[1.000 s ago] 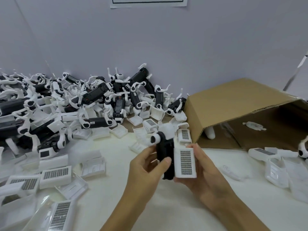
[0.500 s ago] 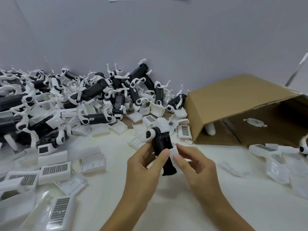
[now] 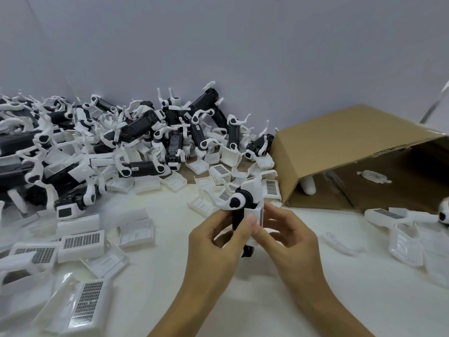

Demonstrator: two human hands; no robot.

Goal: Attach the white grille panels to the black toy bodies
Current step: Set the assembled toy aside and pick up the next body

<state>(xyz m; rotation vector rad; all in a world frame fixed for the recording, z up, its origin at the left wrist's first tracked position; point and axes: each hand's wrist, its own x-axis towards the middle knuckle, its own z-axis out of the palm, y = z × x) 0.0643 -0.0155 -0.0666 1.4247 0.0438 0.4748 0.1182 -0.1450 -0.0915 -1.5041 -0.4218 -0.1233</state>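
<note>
Both hands held one black toy body (image 3: pixel 237 216) upright above the white table (image 3: pixel 243 300), in front of the person. The left hand (image 3: pixel 216 242) gripped it from the left, with the fingers curled behind the body and the thumb (image 3: pixel 245 227) laid across its front. The right hand (image 3: pixel 289 237) was curled on the white grille panel (image 3: pixel 255 215), which now sat against the right side of the body, between the left thumb and the right fingers. One second earlier this panel faced the camera with its full grid visible beside the body; now only a narrow strip of grid showed at its right edge. The white joint with a black cap (image 3: pixel 235 201) stood just above the fingertips, as before.

Beyond the fingers, the pile of toy bodies (image 3: pixel 136 139) lay against the wall, unchanged. Loose grille panels (image 3: pixel 81 240) lay to the left of the left hand. The cardboard box (image 3: pixel 340 152) lay on its side, far right of the right hand. The whole scene sat lower in the view than before.
</note>
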